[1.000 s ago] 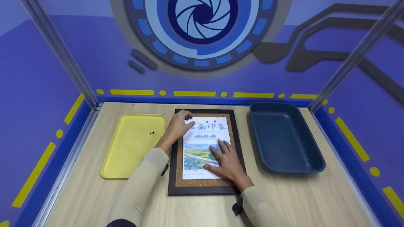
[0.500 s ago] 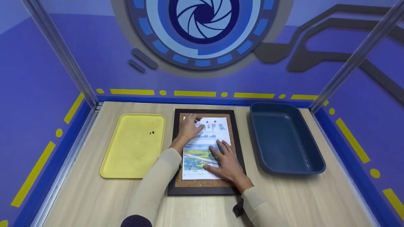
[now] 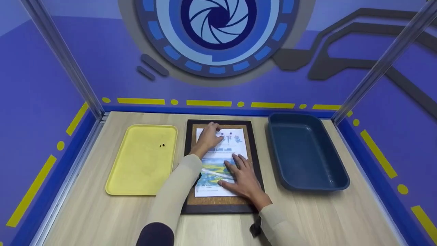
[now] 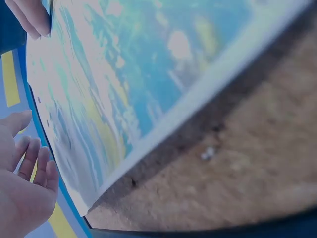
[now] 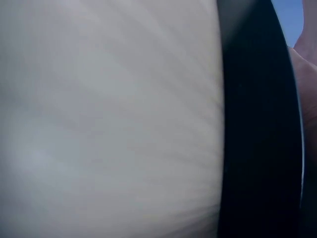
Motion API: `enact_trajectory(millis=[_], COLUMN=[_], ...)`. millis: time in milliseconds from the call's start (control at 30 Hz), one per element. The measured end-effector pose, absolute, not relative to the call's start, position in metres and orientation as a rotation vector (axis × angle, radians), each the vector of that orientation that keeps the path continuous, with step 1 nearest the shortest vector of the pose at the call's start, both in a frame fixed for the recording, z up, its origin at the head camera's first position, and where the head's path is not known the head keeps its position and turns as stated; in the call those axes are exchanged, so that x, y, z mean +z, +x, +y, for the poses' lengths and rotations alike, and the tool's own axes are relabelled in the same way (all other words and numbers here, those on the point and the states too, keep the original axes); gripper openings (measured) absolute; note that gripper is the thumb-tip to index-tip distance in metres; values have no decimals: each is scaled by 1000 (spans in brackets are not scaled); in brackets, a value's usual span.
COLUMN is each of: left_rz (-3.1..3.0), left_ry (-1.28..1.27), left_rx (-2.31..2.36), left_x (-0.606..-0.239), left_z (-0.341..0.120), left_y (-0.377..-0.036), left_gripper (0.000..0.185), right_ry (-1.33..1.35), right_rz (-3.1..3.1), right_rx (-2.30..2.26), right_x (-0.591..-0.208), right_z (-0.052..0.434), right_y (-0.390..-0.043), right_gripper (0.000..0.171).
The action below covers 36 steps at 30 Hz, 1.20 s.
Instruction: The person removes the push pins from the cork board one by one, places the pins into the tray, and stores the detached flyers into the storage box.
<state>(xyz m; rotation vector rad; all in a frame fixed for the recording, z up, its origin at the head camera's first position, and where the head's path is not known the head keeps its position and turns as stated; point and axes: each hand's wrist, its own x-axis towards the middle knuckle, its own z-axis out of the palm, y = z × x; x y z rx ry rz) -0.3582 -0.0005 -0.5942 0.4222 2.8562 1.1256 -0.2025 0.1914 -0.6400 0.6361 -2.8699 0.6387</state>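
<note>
A printed sheet [image 3: 213, 172] with large characters and a landscape picture lies on a dark-framed cork board [image 3: 218, 209]. My left hand [image 3: 208, 138] is over the top of the sheet, its fingertips beside a small dark round pin head [image 3: 222, 133]. A second pin head [image 3: 230, 133] shows just to the right. In the left wrist view the left hand's thumb [image 4: 17, 121] stands apart from its loosely bent fingers [image 4: 37, 161]. My right hand [image 3: 242, 177] rests with spread fingers on the lower right of the sheet. Sleeve [image 5: 109, 119] and a dark band fill most of the right wrist view.
Left of the board lies a yellow tray [image 3: 140, 177] with small dark bits [image 3: 162, 146] on it. A deep dark-blue bin [image 3: 304, 153] stands at the right. Blue panels [image 3: 146, 41] wall in the wooden table [image 3: 324, 218] at the back and sides.
My left hand has shifted right along the top of the sheet, from its upper left corner to beside the pin heads. The right hand has stayed on the sheet.
</note>
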Motion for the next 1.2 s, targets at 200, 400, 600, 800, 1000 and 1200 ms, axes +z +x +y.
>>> enact_trajectory(millis=[200,400,600,800,1000,1200], left_rz=[2830,2882,2962,3007,3051,3084], left_ry=[353,345,294,245,171,183], left_rx=[1180,1145,1077,1062,1040,1035], left_x=[-604,-614,-619,-618,-618,-620], left_z=[4,5,11,16,20,20], left_y=[-366,-371,-373,-373,-374,-371], left_gripper=[37,27,16,9,6,9], right_ry=[624,612,609,589,595,596], right_rz=[-2902,-2915,-2920,-2911,-2906,-2907], right_rx=[632,609,616,618,597,602], right_x=[-638,-636,-637,-638,-640,-640], right_z=[193,193,192,191,190,190], right_y=[-202,-203,-203,-203,-204,-203], right_gripper=[89,90,89,89,89,89])
